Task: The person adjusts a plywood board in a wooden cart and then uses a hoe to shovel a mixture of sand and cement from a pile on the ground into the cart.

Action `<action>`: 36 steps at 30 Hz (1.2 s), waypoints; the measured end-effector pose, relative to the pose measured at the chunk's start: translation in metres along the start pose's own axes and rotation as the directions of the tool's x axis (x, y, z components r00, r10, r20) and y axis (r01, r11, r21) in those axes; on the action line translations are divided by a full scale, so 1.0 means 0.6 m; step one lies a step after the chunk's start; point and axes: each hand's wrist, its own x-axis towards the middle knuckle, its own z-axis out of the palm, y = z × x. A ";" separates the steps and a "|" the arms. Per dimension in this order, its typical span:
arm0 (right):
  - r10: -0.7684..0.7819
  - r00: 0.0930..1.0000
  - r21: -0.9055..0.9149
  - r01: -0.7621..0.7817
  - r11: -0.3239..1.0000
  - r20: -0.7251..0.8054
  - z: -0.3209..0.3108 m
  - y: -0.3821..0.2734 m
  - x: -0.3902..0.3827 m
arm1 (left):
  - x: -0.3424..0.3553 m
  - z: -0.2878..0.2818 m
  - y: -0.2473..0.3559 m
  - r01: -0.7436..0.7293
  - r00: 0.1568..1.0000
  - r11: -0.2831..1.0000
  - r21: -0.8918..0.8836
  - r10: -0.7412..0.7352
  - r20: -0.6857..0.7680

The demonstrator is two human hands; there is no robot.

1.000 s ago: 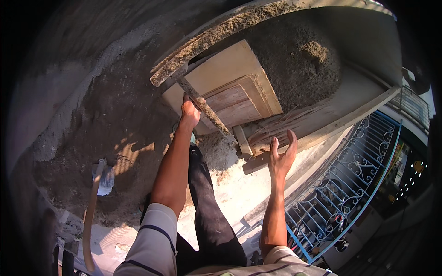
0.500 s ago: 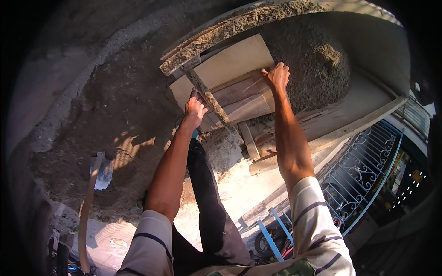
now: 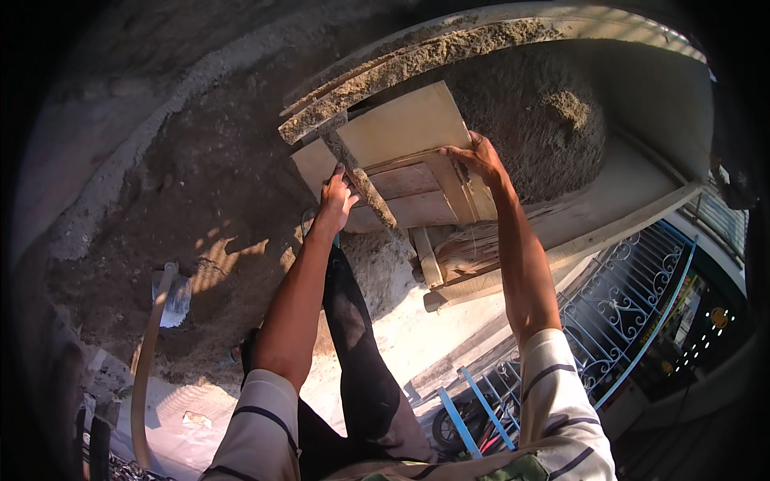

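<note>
With our right hand [image 3: 473,159] we grip the right edge of the pale wooden panel [image 3: 405,120], which lies aslant in the trough [image 3: 656,100], crossed by a crusted bar [image 3: 361,181] and just beside a grey sandy heap [image 3: 533,120]. Our left hand [image 3: 336,197] is half curled beside the bar, at the panel's left part; we cannot tell whether it grips either one. Well to its left lies a shovel [image 3: 176,305]

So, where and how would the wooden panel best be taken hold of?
The wooden panel is probably best taken by its right edge, coming from the person's right, thumb on the face and the rest of the hand round the rim: it is broad and flat, and the crusted strip crosses it nearer its left end. The right hand is at that edge.
</note>
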 end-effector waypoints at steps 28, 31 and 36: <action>-0.225 0.974 -0.125 0.218 0.968 -0.040 -0.250 -0.171 -0.120 | -0.018 0.031 -0.009 -0.080 0.997 0.997 0.021 0.079 0.025; -0.285 0.959 -0.324 0.270 0.907 0.001 -0.267 -0.216 -0.146 | -0.007 -0.006 -0.018 -0.124 0.987 0.992 -0.021 0.126 0.097; -0.237 0.967 -0.288 0.201 0.936 -0.096 -0.264 -0.258 -0.225 | 0.000 0.002 -0.011 -0.078 0.997 0.994 0.076 0.077 0.007</action>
